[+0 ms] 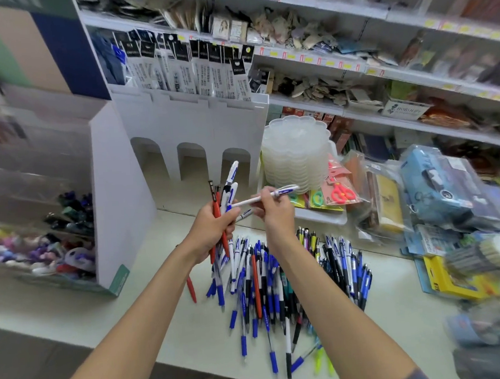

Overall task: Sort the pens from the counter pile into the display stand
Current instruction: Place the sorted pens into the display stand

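**Q:** State of the hands?

**A:** My left hand is closed round a bundle of pens, held upright in a fan. The red barrels are on the outer side and the white ones with blue clips are toward my right hand. The right hand pinches one white pen at mid-barrel, held level, with its tip toward the bundle.

**Q:** Why that grip?

**A:** As I judge it, the left hand acts as collector, so that sorted pens go to the stand in one batch. The right hand does the picking. Holding the single pen sideways lets me feed it in among the white ones.

**Q:** Where is the rest?

**A:** The pile lies on the bench directly below both hands, with the barrels roughly parallel. Most are white or clear with blue grips, and a few are red or black. A second group, black and blue with some yellow, lies to the right of my right hand. The stand is beyond the hands, with three arched slots facing me. I cannot tell what they hold.
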`<state>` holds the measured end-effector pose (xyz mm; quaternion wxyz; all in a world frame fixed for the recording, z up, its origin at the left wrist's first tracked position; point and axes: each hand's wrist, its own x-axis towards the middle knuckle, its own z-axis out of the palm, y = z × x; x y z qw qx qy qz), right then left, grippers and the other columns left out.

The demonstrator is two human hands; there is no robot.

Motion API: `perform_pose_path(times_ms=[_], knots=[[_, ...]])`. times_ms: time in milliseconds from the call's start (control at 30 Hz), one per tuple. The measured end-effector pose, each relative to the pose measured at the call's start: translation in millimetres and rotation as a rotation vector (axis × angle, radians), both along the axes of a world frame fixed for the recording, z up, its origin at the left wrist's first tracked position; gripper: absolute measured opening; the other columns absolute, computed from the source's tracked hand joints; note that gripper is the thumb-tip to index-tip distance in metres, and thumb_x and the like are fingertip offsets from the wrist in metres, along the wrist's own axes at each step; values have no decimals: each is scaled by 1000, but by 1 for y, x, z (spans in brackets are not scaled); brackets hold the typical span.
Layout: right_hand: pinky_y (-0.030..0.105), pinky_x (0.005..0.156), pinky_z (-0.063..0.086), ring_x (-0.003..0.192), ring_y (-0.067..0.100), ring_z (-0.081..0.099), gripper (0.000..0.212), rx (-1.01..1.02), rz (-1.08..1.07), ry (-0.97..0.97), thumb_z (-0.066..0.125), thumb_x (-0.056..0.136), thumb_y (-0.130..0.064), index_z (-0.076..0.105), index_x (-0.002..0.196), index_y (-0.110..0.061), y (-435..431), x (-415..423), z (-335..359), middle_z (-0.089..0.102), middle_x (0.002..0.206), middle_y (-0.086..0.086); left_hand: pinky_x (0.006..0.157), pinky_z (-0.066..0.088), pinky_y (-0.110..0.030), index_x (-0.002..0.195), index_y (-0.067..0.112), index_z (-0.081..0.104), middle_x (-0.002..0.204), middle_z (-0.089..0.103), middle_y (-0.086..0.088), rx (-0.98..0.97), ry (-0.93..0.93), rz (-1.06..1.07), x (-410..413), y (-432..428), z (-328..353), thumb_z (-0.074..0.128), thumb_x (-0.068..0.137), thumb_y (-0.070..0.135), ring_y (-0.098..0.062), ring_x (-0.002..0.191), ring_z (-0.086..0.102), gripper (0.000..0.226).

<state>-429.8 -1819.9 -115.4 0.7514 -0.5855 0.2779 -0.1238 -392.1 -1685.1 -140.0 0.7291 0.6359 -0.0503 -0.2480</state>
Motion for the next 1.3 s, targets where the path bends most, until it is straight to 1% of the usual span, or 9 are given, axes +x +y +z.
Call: perform_pose_path(times_ms=[200,400,567,700,800,900,1133,1233,1300], knots=[[21,55,38,55,5,39,19,-648,362,-132,53,100,-25,56,97,-7,1,-6,17,46,67,1,53,45,-22,100,11,55,74,55,-1,-136,75,194,6,5,10,65,94,26,-9,54,46,19],[23,58,40,51,5,41,59,-1035,631,-42,51,101,-37,27,153,-22,14,-13,15,43,60,-8,56,52,-25,100,11,58,67,56,1,-197,83,264,11,-6,24,76,79,33,-11,56,55,35],[27,70,48,68,8,50,92,-760,547,-20,64,91,-39,0,156,-24,8,-13,13,54,77,8,47,46,-21,103,10,60,64,50,-1,-201,94,247,13,-8,27,70,90,11,-8,46,44,17],[24,93,41,103,-2,52,87,-468,677,69,53,87,-58,10,156,-28,0,-32,11,58,118,-15,47,44,-20,96,10,59,61,52,-1,-238,46,370,24,-6,31,69,91,11,-9,45,44,12],[24,77,50,81,6,65,64,-408,766,110,64,92,-42,39,145,-16,7,-39,-6,68,95,-3,49,45,-20,99,6,58,60,54,1,-208,-1,457,30,-7,33,69,91,14,-8,46,45,15],[23,59,40,57,9,46,30,-345,715,62,51,102,-24,60,110,3,9,-35,-12,49,69,2,48,43,-20,96,5,58,55,54,6,-173,-10,495,33,-12,33,65,94,16,-7,46,44,13],[18,53,32,57,8,40,29,-561,491,138,44,102,-36,63,91,-17,-37,-44,-12,47,66,-10,54,46,-22,87,9,58,69,58,1,-118,23,574,57,12,26,61,97,22,-6,50,49,17],[15,76,38,86,-4,49,33,-619,343,28,38,105,-26,52,135,-28,-29,-25,4,54,98,-10,55,46,-23,85,8,60,65,53,2,-76,70,465,43,-5,23,59,98,26,-10,55,48,22],[18,78,38,88,2,47,38,-742,333,-16,36,106,-25,47,142,-22,-8,-12,13,51,100,-2,57,48,-24,83,7,60,66,52,-1,-126,132,413,31,-23,23,57,100,26,-12,58,51,26]])
